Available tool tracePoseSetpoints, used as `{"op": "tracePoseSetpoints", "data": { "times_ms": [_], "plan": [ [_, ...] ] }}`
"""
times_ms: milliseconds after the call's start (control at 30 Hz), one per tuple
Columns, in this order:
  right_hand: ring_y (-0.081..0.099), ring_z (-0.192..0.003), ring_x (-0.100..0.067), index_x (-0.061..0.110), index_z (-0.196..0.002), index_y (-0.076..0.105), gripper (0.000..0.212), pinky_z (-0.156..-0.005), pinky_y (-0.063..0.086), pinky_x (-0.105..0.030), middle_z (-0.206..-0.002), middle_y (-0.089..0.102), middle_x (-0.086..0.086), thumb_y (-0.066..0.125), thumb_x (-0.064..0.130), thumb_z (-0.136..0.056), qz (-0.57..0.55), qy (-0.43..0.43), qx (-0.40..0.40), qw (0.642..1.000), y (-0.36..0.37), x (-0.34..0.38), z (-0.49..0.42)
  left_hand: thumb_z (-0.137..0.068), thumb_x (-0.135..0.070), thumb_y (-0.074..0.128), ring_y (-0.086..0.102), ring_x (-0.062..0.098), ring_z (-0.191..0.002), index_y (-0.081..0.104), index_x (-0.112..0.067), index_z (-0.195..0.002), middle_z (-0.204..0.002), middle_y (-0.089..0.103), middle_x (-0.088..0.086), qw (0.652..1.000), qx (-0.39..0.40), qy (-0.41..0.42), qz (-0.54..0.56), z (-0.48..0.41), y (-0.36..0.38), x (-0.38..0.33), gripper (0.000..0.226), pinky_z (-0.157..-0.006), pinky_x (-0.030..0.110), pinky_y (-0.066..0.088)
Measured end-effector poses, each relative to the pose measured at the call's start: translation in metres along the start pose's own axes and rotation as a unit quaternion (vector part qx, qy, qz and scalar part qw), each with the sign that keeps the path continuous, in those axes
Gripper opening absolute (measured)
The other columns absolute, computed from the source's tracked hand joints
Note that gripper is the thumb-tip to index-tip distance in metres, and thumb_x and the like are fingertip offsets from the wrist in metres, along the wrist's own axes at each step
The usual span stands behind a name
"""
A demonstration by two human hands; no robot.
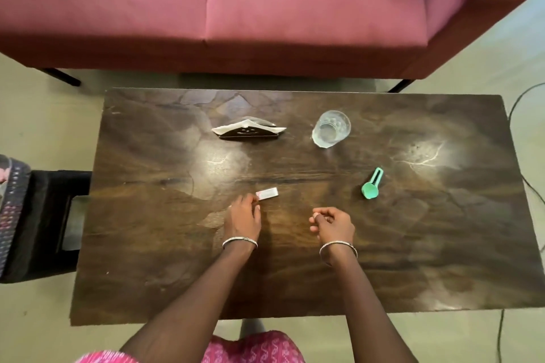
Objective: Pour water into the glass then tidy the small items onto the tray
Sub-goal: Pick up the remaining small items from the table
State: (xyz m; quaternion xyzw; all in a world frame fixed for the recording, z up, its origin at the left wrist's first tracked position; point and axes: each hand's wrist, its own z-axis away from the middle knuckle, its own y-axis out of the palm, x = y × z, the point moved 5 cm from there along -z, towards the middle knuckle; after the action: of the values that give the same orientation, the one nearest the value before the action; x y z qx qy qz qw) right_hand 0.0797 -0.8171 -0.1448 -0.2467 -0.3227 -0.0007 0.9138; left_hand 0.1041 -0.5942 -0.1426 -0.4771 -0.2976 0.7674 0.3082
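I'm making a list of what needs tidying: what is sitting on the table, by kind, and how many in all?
Napkin holder with napkins: 1
Clear glass: 1
Green scoop: 1
Small white packet, at the left hand's fingertips: 1
Total: 4

On your surface (147, 244) you have one glass (331, 129), one green scoop (372, 184) and one small white packet (267, 193). There is also one napkin holder (248, 130). Your two hands, left (243, 216) and right (333, 224), each wear one bangle.
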Motion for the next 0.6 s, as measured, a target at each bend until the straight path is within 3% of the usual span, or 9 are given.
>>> {"op": "tracePoseSetpoints", "data": {
  "times_ms": [133, 233, 333, 467, 600],
  "plan": [
    [0.070, -0.064, -0.021, 0.021, -0.075, 0.070, 0.019, -0.075, 0.057, -0.036, -0.070, 0.074, -0.003, 0.061, 0.007, -0.084, 0.004, -0.001, -0.074, 0.997, -0.038, -0.003, -0.033, -0.090, -0.014, 0.057, 0.057, 0.031, -0.105, 0.058, -0.013, -0.119, -0.117, 0.058, 0.009, 0.996, 0.036, 0.009, -0.086, -0.017, 0.023, -0.016, 0.029, -0.092, 0.041, 0.046],
    [0.069, -0.076, -0.028, 0.020, -0.085, 0.073, 0.015, -0.076, 0.049, -0.028, -0.074, 0.071, -0.003, 0.063, 0.010, -0.081, 0.049, -0.023, -0.184, 0.981, -0.066, 0.002, -0.049, -0.090, -0.023, 0.060, 0.057, 0.029, -0.105, 0.053, -0.021, -0.124, -0.123, 0.054, 0.004, 0.984, 0.044, 0.018, -0.172, -0.027, 0.034, -0.018, 0.035, -0.085, 0.039, 0.051],
    [0.067, -0.085, -0.033, 0.011, -0.102, 0.070, 0.022, -0.081, 0.049, -0.033, -0.094, 0.069, -0.015, 0.064, 0.007, -0.081, 0.040, -0.051, -0.248, 0.967, -0.087, 0.007, -0.065, -0.091, -0.032, 0.061, 0.058, 0.026, -0.109, 0.051, -0.021, -0.127, -0.126, 0.055, 0.003, 0.962, 0.066, 0.037, -0.261, -0.035, 0.046, -0.022, 0.040, -0.086, 0.037, 0.050],
    [0.058, -0.106, -0.035, 0.010, -0.123, 0.059, 0.048, -0.093, 0.045, -0.040, -0.118, 0.059, -0.018, 0.075, 0.015, -0.078, 0.101, -0.072, -0.234, 0.964, -0.094, 0.013, -0.087, -0.092, -0.031, 0.060, 0.060, 0.025, -0.109, 0.053, -0.019, -0.123, -0.124, 0.059, 0.002, 0.952, 0.061, 0.050, -0.295, -0.043, 0.053, -0.027, 0.034, -0.087, 0.036, 0.049],
    [0.057, -0.108, -0.034, 0.018, -0.127, 0.056, 0.048, -0.093, 0.047, -0.041, -0.122, 0.055, -0.015, 0.074, 0.019, -0.083, 0.167, -0.070, -0.190, 0.965, -0.084, 0.014, -0.103, -0.093, -0.031, 0.055, 0.061, 0.024, -0.106, 0.053, -0.018, -0.121, -0.123, 0.060, 0.001, 0.955, 0.056, 0.051, -0.286, -0.045, 0.051, -0.023, 0.031, -0.088, 0.035, 0.047]
  ]
}}
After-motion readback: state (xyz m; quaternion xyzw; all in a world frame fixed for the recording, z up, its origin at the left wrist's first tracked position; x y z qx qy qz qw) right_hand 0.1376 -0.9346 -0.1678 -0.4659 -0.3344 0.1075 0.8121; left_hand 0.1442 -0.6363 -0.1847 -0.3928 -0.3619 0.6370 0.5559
